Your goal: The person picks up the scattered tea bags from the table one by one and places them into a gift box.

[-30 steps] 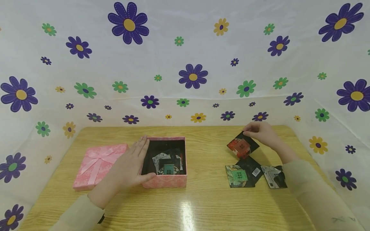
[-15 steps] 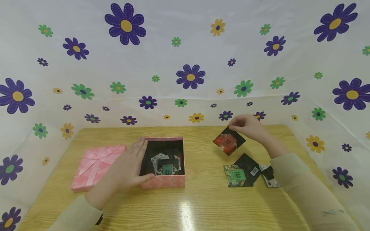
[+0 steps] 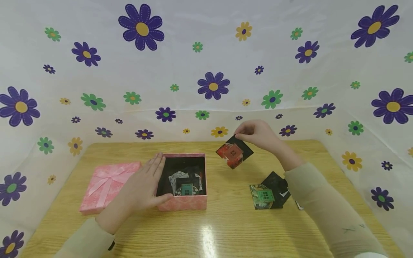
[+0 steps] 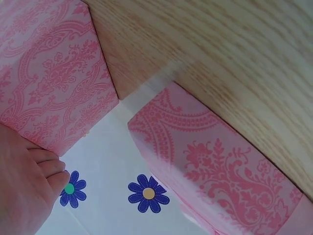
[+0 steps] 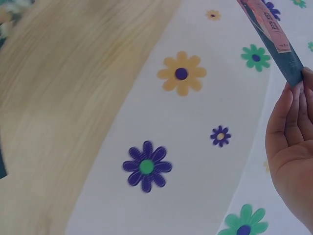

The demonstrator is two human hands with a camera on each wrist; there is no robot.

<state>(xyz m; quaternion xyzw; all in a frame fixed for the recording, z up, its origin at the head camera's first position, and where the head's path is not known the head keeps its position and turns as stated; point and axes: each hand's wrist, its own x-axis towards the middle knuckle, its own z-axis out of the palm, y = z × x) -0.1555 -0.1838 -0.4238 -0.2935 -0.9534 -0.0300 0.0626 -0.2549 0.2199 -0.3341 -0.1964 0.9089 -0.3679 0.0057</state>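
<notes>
By one corner, my right hand pinches a square black sachet with a red label, held up above the table to the right of the box. In the right wrist view the sachet shows nearly edge-on at the fingertips. My left hand rests with straight fingers along the left side of an open pink box. Inside its black interior lie several sachets, the front one a green-labelled sachet. The left wrist view shows the patterned box wall against the fingers.
Left of the box lies its pink lid with a ribbon bow. On the right of the wooden table are a green-labelled sachet and a black sachet; my right sleeve partly covers others. A flowered cloth stands behind.
My right hand has carried the red-labelled sachet leftward and a little up, away from the sachets on the table toward the box. The left hand has stayed at the box.
</notes>
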